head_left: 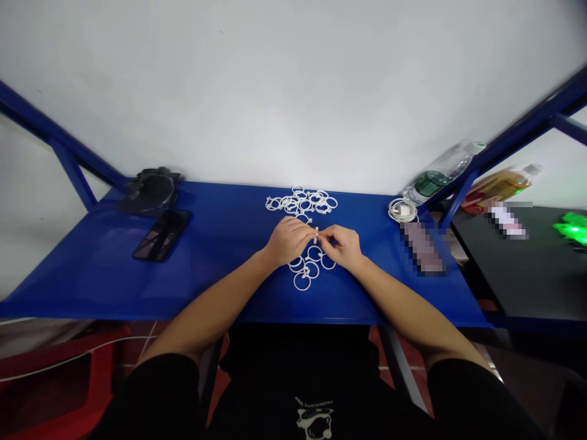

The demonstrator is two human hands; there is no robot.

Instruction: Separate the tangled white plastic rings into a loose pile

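My left hand (287,239) and my right hand (342,244) meet above the middle of the blue table (220,269). Thumbs and fingertips of both are closed in a pinch on a small white plastic piece (316,234). Most of that piece is covered by the fingers, so I cannot tell its full shape. Just below the hands lie several thin white plastic rings (302,282) with small tabs. Beyond the hands, against the wall side, is a larger loose pile of similar white rings (302,200).
A black phone (162,236) and a dark plastic bag (149,190) lie at left. To the right are a coiled white cable (403,210), a blurred-out flat object (422,247) and a leaning clear bottle (440,174). Blue frame bars (73,171) rise at both sides.
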